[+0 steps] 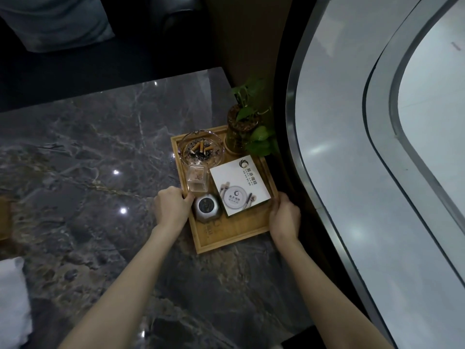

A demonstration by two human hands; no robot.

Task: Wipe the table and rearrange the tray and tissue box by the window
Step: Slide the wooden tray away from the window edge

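Note:
A wooden tray (226, 239) lies on the dark marble table (88, 159) at its right edge, beside the window (377, 147). My left hand (172, 209) grips the tray's left rim. My right hand (285, 217) grips its right rim. On the tray stand a white printed tissue box (241, 185), a glass ashtray (201, 149) with cigarette butts, a small clear glass holder (197, 181), a round silver device (207, 207) and a potted green plant (245, 124) at the far corner.
A white cloth (12, 301) lies at the table's near left edge. A brown wooden object (3, 217) pokes in at the left edge. A dark sofa with a grey cushion (57, 21) stands beyond the table. The curved window frame (302, 172) runs along the right.

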